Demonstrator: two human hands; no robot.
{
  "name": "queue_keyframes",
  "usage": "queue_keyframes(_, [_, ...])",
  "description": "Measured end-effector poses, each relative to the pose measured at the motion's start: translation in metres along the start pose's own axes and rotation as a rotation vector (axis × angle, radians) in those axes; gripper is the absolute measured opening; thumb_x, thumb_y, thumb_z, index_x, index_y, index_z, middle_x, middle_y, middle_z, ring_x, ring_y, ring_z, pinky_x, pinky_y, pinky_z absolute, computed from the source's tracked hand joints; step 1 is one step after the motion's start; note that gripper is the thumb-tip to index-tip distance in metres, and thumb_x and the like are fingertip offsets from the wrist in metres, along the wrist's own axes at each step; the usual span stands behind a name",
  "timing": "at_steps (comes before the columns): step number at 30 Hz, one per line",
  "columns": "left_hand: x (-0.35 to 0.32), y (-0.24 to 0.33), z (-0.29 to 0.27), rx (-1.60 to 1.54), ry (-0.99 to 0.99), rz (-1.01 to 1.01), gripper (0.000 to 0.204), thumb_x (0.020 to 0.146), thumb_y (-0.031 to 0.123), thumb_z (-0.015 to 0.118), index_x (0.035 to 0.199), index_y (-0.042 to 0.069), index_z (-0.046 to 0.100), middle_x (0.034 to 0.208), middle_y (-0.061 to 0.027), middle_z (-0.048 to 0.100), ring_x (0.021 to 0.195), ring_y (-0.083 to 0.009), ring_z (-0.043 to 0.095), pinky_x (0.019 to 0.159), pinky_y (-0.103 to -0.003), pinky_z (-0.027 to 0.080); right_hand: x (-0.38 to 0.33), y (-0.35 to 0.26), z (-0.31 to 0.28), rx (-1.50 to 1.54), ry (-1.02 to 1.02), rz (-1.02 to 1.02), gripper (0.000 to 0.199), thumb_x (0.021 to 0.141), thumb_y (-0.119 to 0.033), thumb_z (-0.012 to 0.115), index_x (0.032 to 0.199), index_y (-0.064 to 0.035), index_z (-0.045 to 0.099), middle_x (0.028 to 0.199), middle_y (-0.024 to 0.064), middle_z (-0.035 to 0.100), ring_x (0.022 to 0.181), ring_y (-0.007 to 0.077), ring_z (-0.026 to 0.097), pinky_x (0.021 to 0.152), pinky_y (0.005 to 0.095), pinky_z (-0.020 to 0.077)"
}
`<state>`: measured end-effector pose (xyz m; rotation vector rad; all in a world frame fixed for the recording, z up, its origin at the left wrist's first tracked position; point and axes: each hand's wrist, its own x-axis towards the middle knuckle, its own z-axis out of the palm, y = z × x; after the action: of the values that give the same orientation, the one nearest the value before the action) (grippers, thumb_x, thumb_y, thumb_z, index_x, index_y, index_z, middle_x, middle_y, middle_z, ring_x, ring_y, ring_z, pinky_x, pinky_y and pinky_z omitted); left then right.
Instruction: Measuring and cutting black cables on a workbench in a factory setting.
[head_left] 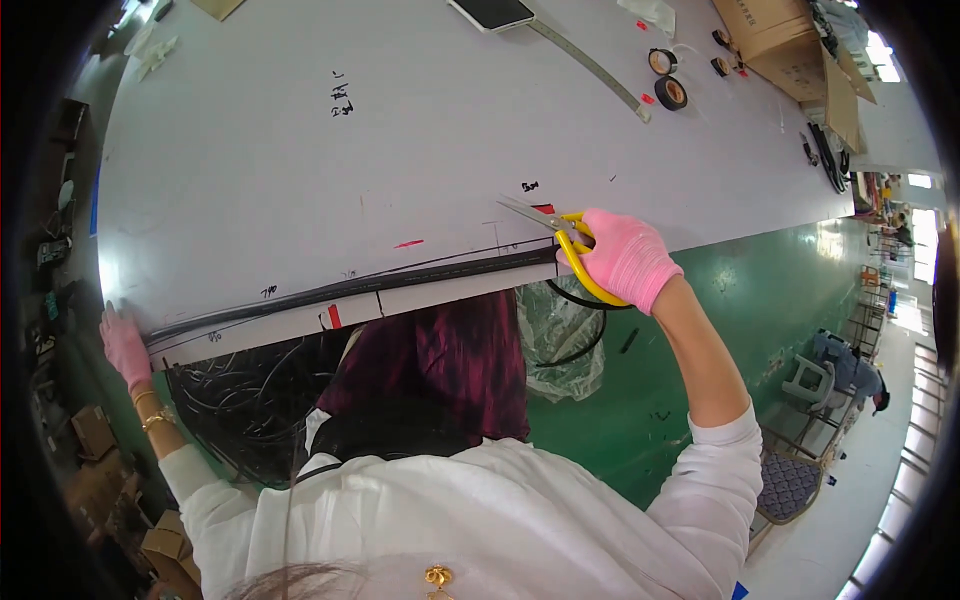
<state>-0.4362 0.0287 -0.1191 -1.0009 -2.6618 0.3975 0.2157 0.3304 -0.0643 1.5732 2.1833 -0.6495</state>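
Observation:
Along the near edge of the table lies a bundle of long black tubing (340,291), its right end beside my right hand. That hand (630,258), in a pink glove, holds scissors with yellow handles (593,272). Their blades (535,213) are slightly apart and point to the upper left, over the tabletop. My left hand (125,347), also gloved in pink, is at the table's left edge against the left end of the tubing. Its fingers look stretched out; part of the palm side is hidden.
The pale table (400,160) bears pen marks and red tape. Farther off lie a phone (492,12), a steel ruler (590,66), rolls of black tape (670,93) and a cardboard box (780,45). Below the near edge are coiled black tubes (250,400) and a clear plastic bag (570,350).

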Motion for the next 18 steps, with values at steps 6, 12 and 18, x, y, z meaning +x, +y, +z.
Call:
queue_keyframes(6, [-0.143,0.308,-0.178,-0.929,-0.131,0.707,0.043,0.074,0.004,0.066,0.117,0.006,0.062,0.119,-0.0145,0.059,0.112,-0.033,0.054,0.1,-0.041,0.043,0.001,0.012,0.006,-0.052,0.02,0.005,0.05,0.084,-0.047,0.067,0.108,-0.0037,0.064,0.089,0.017,0.069,0.086,0.0345,0.066,0.077,0.0417,0.0525])
queue_keyframes(12, [-0.218,0.442,-0.231,-0.983,-0.121,0.941,0.032,0.072,0.024,0.072,0.102,0.011,0.067,0.099,-0.0103,0.061,0.099,-0.0316,0.056,0.087,-0.044,0.045,-0.002,-0.003,-0.006,-0.023,0.018,-0.063,0.04,0.088,-0.04,0.061,0.103,-0.0029,0.063,0.091,0.02,0.068,0.089,0.037,0.065,0.078,0.0435,0.0518])
queue_keyframes(18, [-0.229,0.464,-0.231,-0.901,-0.08,0.811,0.022,0.07,0.02,0.071,0.09,0.011,0.067,0.091,-0.009,0.061,0.087,-0.03,0.059,0.076,-0.042,0.047,-0.007,0.003,-0.007,0.023,0.015,-0.059,0.042,0.089,-0.04,0.058,0.102,-0.0012,0.064,0.094,0.0195,0.069,0.092,0.0354,0.067,0.08,0.0428,0.0527])
